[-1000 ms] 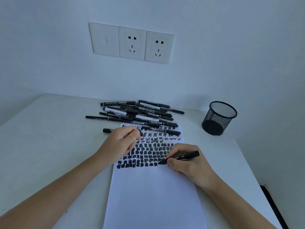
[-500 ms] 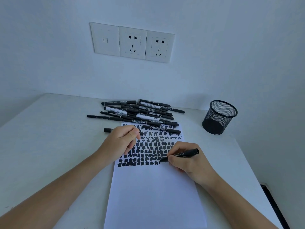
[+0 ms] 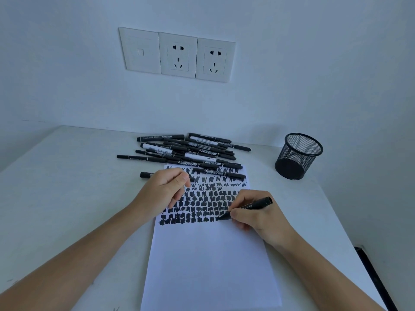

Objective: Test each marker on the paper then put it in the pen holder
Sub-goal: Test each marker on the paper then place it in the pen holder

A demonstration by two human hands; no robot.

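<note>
The right hand point(image 3: 256, 215) grasps a black marker point(image 3: 249, 207) like a pen, and its tip touches the white paper point(image 3: 208, 261) at the right end of the lowest row of black ink blocks point(image 3: 197, 207). The left hand point(image 3: 165, 190) is curled and rests on the left edge of the paper; it seems to pinch a small dark thing at the fingertips, perhaps the cap, but I cannot tell for sure. A single marker point(image 3: 146, 175) lies just behind this hand. A pile of black markers point(image 3: 188, 151) lies at the far end of the sheet, and some of them lie on its top edge. The black mesh pen holder point(image 3: 297, 156) stands upright on the white table point(image 3: 56, 187), to the right of the pile and well apart from the hands.
</note>
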